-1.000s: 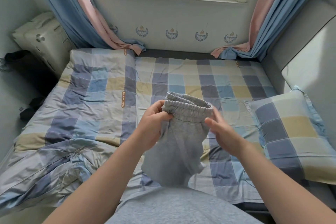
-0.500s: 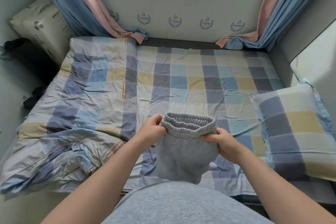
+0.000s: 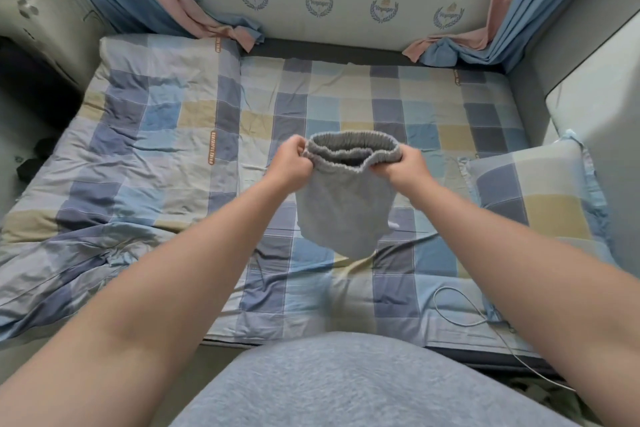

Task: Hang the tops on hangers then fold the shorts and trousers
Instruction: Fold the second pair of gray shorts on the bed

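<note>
I see both hands raised over the middle of the bed (image 3: 346, 104), holding the grey shorts (image 3: 346, 211) between them. My left hand (image 3: 292, 163) grips the waistband (image 3: 353, 141) at its 9 o'clock end, fingers curled round the elastic. My right hand (image 3: 403, 165) pinches the 3 o'clock end the same way. The waistband gapes open between them and the rest of the shorts hangs down toward 6 o'clock over the checked sheet; I cannot tell whether the hem touches it. A rumpled quilt (image 3: 138, 156) lies at 9 o'clock of the shorts, and a checked pillow (image 3: 533, 198) just beside my right hand at 3 o'clock. A thin white cable (image 3: 446, 314) loops on the sheet at 5 o'clock. Curtain ends (image 3: 239, 36) pool at the far edge, at 11 and 1 o'clock.
</note>
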Demonstrator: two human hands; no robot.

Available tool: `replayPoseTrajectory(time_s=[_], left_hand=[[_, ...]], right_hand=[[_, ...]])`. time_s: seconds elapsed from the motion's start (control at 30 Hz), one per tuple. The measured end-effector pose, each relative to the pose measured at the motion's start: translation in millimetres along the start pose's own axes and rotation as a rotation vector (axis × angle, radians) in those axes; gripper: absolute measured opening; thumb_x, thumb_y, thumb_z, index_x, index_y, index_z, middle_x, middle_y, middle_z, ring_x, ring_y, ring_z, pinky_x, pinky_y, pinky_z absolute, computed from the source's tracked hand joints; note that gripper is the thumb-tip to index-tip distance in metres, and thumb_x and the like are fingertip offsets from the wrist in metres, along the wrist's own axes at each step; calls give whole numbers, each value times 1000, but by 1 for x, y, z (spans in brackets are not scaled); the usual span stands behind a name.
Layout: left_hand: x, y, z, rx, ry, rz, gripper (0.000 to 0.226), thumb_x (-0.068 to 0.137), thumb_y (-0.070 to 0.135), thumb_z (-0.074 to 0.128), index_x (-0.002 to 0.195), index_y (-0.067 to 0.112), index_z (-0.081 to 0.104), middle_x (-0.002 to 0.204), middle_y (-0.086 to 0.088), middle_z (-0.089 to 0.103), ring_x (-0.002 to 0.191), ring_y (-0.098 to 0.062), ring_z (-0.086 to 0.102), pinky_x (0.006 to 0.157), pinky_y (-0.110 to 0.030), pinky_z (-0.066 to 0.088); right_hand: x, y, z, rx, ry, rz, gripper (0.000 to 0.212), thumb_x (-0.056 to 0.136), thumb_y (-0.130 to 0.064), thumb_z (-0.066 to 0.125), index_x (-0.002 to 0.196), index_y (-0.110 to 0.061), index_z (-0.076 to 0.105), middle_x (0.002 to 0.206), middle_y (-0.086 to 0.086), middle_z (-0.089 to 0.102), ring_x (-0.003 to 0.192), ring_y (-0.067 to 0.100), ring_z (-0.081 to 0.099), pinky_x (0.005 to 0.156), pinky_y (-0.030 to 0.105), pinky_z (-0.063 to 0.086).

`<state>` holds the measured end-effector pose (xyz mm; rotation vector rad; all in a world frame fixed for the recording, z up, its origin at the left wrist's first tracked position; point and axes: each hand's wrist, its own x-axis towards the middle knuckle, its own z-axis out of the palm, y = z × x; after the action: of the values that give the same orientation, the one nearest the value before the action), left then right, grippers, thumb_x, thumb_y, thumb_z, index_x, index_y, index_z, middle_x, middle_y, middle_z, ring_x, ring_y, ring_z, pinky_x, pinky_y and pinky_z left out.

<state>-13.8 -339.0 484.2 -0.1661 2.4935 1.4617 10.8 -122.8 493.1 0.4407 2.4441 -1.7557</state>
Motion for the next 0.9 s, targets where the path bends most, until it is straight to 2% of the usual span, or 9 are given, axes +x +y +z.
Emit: replayPoseTrajectory(time_s=[0.13, 0.27, 0.4, 0.5, 0.53, 0.6, 0.73, 0.83, 0.9], left_hand=[[13, 35, -8, -66, 80, 133, 31, 84, -8, 51, 83, 23, 55, 79, 1, 59, 78, -19, 56, 73, -34, 48], [7, 52, -8, -72, 180, 225, 30, 83, -3, 52, 82, 27, 53, 79, 7, 60, 72, -8, 54, 71, -31, 47], [-8, 34, 11, -5, 195, 214, 20, 83, -2, 52, 92, 16, 55, 89, 0, 63, 88, -23, 58, 81, -44, 50], [-14, -16, 42, 90, 119, 89, 17, 86, 0, 54, 98, 11, 55, 97, -8, 64, 98, -34, 57, 88, -51, 48], [-15, -37, 55, 126, 92, 46, 17, 85, 1, 54, 97, 13, 53, 97, -7, 63, 100, -35, 55, 90, -51, 47], [-19, -85, 82, 216, 47, -36, 20, 84, 2, 53, 91, 19, 48, 92, -3, 59, 102, -36, 52, 89, -47, 44], [-32, -196, 141, 361, -81, -201, 26, 82, 3, 50, 94, 26, 46, 94, 2, 55, 109, -34, 49, 80, -39, 31], [-54, -280, 179, 491, -181, -275, 31, 82, 4, 48, 99, 30, 48, 102, -4, 61, 113, -33, 50, 80, -37, 27], [-77, -329, 200, 563, -276, -306, 32, 81, 4, 47, 99, 30, 46, 98, -4, 59, 111, -33, 50, 80, -37, 27]], right_hand=[[24, -31, -22, -4, 50, -127, 35, 77, 0, 82, 110, -2, 70, 102, 12, 71, 93, 18, 60, 94, 44, 53], [33, -41, -33, -55, 100, -241, 30, 77, -5, 82, 104, -2, 70, 101, 18, 73, 89, 20, 61, 89, 53, 53], [24, -15, -35, -187, 73, -263, 18, 79, -16, 77, 92, -13, 65, 89, 9, 70, 85, 28, 63, 79, 52, 54], [16, 47, -22, -341, 24, -228, 25, 82, -13, 77, 105, -14, 67, 108, 9, 68, 106, 34, 59, 94, 51, 47], [13, 72, -15, -419, 9, -195, 34, 82, -12, 77, 115, -13, 67, 120, 10, 66, 116, 33, 55, 102, 47, 41], [6, 129, 2, -577, -42, -118, 47, 81, -8, 76, 126, -14, 63, 137, 7, 57, 131, 29, 43, 105, 39, 29], [-16, 255, 43, -694, -178, 1, 49, 76, -4, 74, 121, -22, 66, 139, -1, 54, 137, 23, 38, 105, 34, 25], [-43, 344, 71, -808, -367, 37, 52, 79, -6, 72, 125, -26, 61, 144, -7, 48, 144, 18, 30, 108, 33, 19], [-67, 393, 84, -896, -508, 38, 50, 82, -8, 71, 126, -28, 59, 149, -11, 44, 148, 15, 23, 111, 35, 16]])
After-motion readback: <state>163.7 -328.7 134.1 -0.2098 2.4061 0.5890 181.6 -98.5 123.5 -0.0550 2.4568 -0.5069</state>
